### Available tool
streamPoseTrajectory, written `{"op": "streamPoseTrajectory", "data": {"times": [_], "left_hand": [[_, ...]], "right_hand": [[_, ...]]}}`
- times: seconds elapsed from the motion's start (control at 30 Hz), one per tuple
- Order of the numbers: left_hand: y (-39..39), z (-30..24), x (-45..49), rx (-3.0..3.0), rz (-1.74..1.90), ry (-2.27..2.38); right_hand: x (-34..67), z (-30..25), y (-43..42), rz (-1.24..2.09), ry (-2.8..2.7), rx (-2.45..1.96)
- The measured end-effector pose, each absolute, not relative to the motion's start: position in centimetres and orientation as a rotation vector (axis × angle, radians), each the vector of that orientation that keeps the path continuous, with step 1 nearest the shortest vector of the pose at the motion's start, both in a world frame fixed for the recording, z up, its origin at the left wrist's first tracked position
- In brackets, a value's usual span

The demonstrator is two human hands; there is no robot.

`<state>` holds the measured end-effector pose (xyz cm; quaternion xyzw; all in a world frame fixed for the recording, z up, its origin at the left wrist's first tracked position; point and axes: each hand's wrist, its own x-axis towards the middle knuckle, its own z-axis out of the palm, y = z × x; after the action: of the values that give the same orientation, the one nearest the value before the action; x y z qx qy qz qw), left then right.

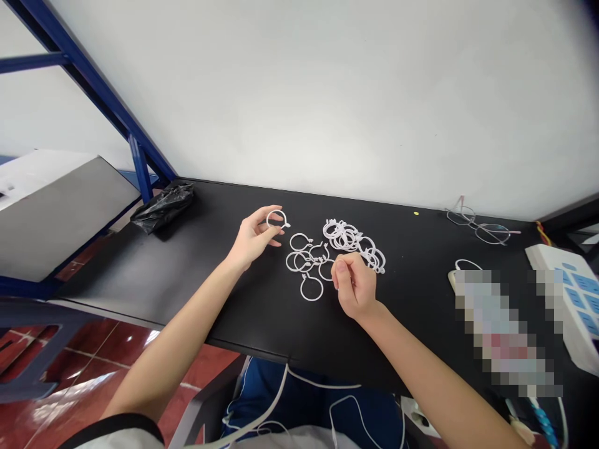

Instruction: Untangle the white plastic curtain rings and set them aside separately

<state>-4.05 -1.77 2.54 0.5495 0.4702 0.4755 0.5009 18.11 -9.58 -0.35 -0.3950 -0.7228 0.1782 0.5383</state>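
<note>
My left hand pinches a white curtain ring between thumb and fingers, raised over the black table. The ring is thin and round, with a small knob where its ends meet. My right hand is closed in a fist; whatever its fingers hold, if anything, is hidden. Between my hands lies a loose group of white rings, several overlapping, and one is partly covered by my right hand. Behind that hand is a denser pile of white rings.
The black table meets a white wall. A crumpled black plastic bag lies at the far left. To the right are eyeglasses, a blurred-out phone-like object and a white power strip. A white cable hangs at the front edge.
</note>
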Motion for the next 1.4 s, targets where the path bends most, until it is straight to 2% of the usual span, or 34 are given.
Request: {"op": "streamPoseTrajectory", "data": {"times": [0.27,0.4,0.53,0.97,1.23,1.4], "left_hand": [[-0.4,1.4,-6.4,1.972,0.948,1.568],[0.2,1.3,-7.5,2.046,0.825,1.683],[0.3,1.1,-7.5,2.044,0.854,1.741],[-0.4,1.6,-6.8,2.198,1.082,1.604],[-3.2,0.5,-2.3,2.472,0.851,1.161],[-3.4,-0.1,-1.8,2.502,0.718,1.112]], "right_hand": [[18.1,-0.2,-9.4,0.396,-1.721,-0.949],[18.0,-0.1,-9.4,0.400,-1.720,-0.942],[17.9,0.1,-9.5,0.410,-1.724,-0.942],[18.0,0.5,-9.6,0.386,-1.726,-0.953],[18.0,0.6,-9.6,0.372,-1.735,-0.961],[18.0,0.8,-9.7,0.357,-1.740,-0.959]]}}
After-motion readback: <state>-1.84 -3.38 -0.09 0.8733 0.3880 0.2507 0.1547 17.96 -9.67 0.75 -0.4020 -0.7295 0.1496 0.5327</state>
